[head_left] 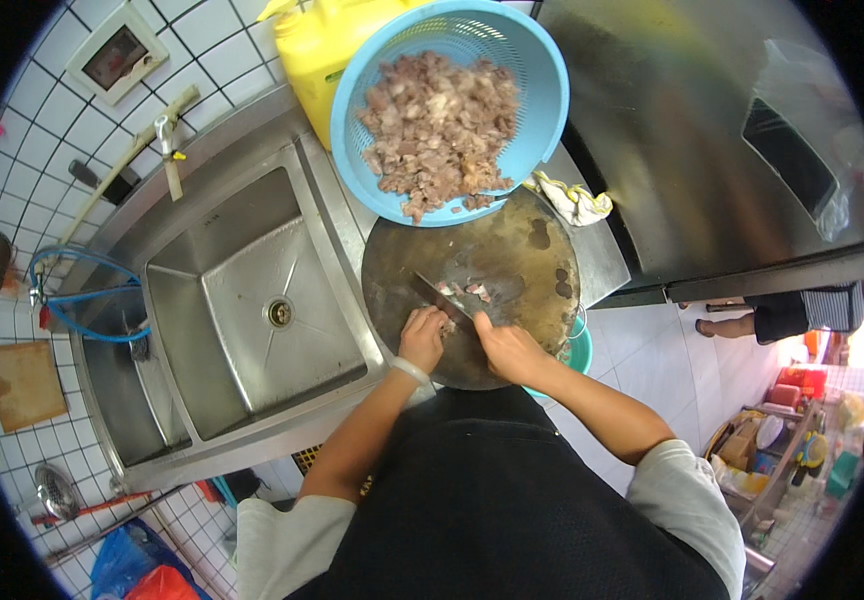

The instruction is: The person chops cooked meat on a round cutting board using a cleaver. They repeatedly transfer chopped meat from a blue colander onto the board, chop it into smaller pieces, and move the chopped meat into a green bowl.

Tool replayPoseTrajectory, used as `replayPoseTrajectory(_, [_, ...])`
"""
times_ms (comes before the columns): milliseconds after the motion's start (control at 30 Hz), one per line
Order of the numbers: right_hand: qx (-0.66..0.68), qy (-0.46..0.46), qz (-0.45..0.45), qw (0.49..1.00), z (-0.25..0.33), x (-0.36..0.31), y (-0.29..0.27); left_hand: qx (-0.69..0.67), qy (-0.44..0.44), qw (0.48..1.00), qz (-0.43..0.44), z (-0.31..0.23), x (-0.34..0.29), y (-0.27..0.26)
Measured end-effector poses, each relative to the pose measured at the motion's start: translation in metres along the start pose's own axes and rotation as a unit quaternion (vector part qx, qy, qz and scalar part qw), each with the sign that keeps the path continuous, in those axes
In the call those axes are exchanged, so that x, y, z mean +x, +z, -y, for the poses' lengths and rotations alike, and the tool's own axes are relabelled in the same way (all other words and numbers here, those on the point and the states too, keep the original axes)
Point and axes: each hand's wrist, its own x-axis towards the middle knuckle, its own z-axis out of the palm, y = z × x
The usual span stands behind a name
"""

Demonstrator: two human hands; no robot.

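Observation:
A round, dark-stained chopping board (pixel 512 255) lies in front of me, with a few small pale and pink meat pieces (pixel 476 291) near its middle. My right hand (pixel 507 350) is closed round the handle of a kitchen knife, which is hidden in the fist. The knife's blade (pixel 442 296) points away and to the left, just beside the meat. Left of the blade, my left hand (pixel 423 338) is curled with fingers bent, pressing a piece of meat (pixel 449 328) to the board; the fingers mostly cover it. A bracelet (pixel 410 369) circles my left wrist.
A blue plastic colander (pixel 549 90) full of chopped meat sits at the board's far edge, beside a yellow jug (pixel 304 60). Steel sinks (pixel 242 290) stand to the left. A crumpled cloth (pixel 574 200) lies at right, near a steel cabinet (pixel 682 130). Another person's leg (pixel 734 327) shows far right.

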Motion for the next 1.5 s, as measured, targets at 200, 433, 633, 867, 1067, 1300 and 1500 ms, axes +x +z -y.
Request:
replayPoseTrajectory(200, [0.020,0.014,-0.062,0.998,0.023,0.053,0.014,0.027,0.041,0.998,0.026,-0.008,-0.009,-0.005])
replayPoseTrajectory(433, [0.064,0.000,-0.091,0.994,-0.014,-0.003,-0.016,0.039,0.072,0.997,0.000,-0.004,-0.039,-0.036])
replayPoseTrajectory(633, [-0.030,-0.001,-0.008,1.000,0.000,-0.055,-0.011,-0.019,0.047,0.999,-0.019,-0.017,-0.025,-0.023])
replayPoseTrajectory(867, [-0.027,-0.001,0.045,0.999,0.010,-0.052,0.003,0.022,0.064,0.997,-0.029,-0.008,-0.029,-0.006])
replayPoseTrajectory(1067, [0.060,-0.010,-0.059,0.996,0.019,0.012,0.034,0.040,0.045,0.998,-0.014,-0.009,-0.033,-0.003])
replayPoseTrajectory(1300, [0.109,-0.042,-0.137,0.984,-0.014,0.057,0.003,0.042,0.047,0.998,0.001,-0.014,0.008,-0.039])
replayPoseTrajectory(1500, [0.043,-0.120,0.003,0.992,-0.028,-0.032,-0.027,0.181,0.044,0.982,0.040,-0.004,0.145,-0.077])
